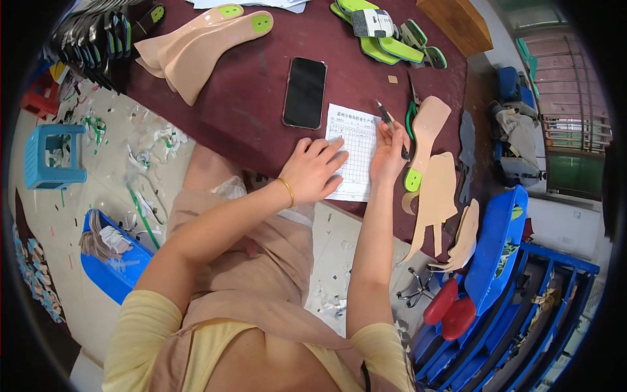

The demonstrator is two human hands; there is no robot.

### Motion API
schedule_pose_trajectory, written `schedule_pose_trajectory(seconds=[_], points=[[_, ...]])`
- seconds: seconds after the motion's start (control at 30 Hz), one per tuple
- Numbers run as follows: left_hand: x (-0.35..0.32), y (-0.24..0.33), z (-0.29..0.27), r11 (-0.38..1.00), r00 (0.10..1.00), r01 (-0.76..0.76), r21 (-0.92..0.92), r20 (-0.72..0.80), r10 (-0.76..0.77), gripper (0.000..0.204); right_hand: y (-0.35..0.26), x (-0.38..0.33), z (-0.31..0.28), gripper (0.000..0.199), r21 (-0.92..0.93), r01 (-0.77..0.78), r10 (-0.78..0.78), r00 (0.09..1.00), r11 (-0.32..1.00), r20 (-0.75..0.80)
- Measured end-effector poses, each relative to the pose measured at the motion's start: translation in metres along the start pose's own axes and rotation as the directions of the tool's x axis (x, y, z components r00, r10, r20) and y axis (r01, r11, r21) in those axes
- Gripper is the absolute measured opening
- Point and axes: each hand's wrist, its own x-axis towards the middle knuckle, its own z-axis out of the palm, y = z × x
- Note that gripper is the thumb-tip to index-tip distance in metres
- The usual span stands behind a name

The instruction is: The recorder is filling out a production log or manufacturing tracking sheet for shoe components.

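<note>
A printed paper form with a grid [353, 153] lies at the table's near edge. My left hand [310, 168] rests palm down on its left side, fingers spread, holding nothing. At the form's right edge my right hand [390, 155] is closed around a dark pen [385, 114], whose tip points up and away from me. Just above the form lies a black smartphone [305, 93], screen up and dark. Right of my right hand are scissors with green handles [411, 116] and a beige shoe-sole-shaped piece with a lime-green end [429, 124].
The dark red tabletop [245, 85] also bears a stack of beige pieces [212, 52], lime-green and black sole parts [385, 42] and cut beige material [437, 186]. Blue bins [499, 242] stand at right. A blue stool [55, 157] and scraps are on the floor at left.
</note>
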Motion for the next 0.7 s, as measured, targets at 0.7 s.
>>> schedule_pose_trajectory(seconds=[0.7], points=[[-0.034, -0.248, -0.446, 0.745, 0.557, 0.526, 0.41, -0.828, 0.062, 0.065, 0.01, -0.014, 0.037, 0.037, -0.768, 0.341, -0.124, 0.936, 0.542, 0.328]])
